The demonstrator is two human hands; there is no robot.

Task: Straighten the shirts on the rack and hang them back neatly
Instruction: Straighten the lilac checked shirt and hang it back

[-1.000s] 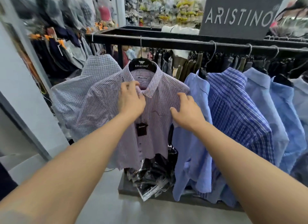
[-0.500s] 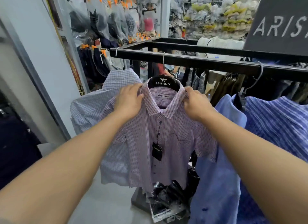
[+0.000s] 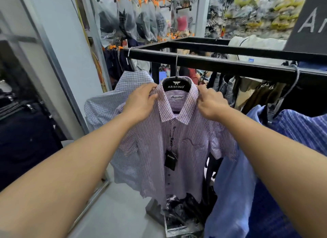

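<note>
A pink-and-white striped short-sleeved shirt [image 3: 187, 149] hangs on a black hanger [image 3: 176, 85] from the black rack rail [image 3: 230, 64]. My left hand [image 3: 141, 101] grips the shirt's left shoulder by the collar. My right hand [image 3: 211, 101] pinches the right shoulder beside the collar. A black price tag [image 3: 170, 159] dangles down the shirt's front. Behind it on the left hangs a pale checked shirt [image 3: 113, 105]. To the right hang a light blue shirt [image 3: 235, 193] and a blue striped shirt [image 3: 304, 131].
A white wall with a metal frame [image 3: 58, 74] stands close on the left, dark clothes [image 3: 23, 140] beside it. Bagged clothing [image 3: 182, 214] lies on the rack's base. A dark sign [image 3: 311, 23] sits on the rack at top right. Trousers [image 3: 247, 94] hang behind the rail.
My right hand went from the shirt's right sleeve up to its right shoulder at the collar. My left hand moved slightly left onto the left shoulder. The view swung left and nearer.
</note>
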